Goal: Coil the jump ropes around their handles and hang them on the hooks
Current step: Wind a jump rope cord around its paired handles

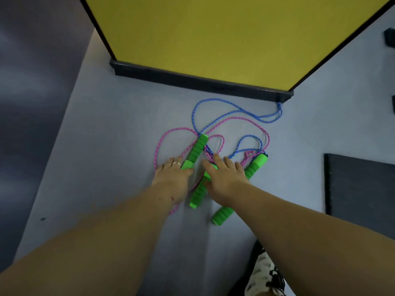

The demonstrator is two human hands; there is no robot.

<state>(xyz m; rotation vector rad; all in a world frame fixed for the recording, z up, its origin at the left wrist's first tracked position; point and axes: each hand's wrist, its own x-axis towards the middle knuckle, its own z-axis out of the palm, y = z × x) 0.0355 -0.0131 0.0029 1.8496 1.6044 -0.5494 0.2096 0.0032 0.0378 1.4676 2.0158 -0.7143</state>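
Two jump ropes lie tangled on the pale grey floor, one pink rope [168, 133] and one blue rope [215, 105], each with green foam handles. My left hand [171, 178] rests over the near end of the upper left handle [195, 152], fingers curled at it. My right hand [226, 178] lies spread over the crossing ropes and the top of the middle handle [198, 195]. Another handle [256, 165] sticks out to the right of that hand. A further handle [222, 215] shows below my right wrist. Whether either hand grips anything is unclear.
A yellow panel [213, 35] with a dark base strip [192, 79] stands just beyond the ropes. A dark mat [359, 189] lies on the floor to the right. Dark objects [389, 37] sit at the far right edge. Patterned clothing [265, 274] is at the bottom.
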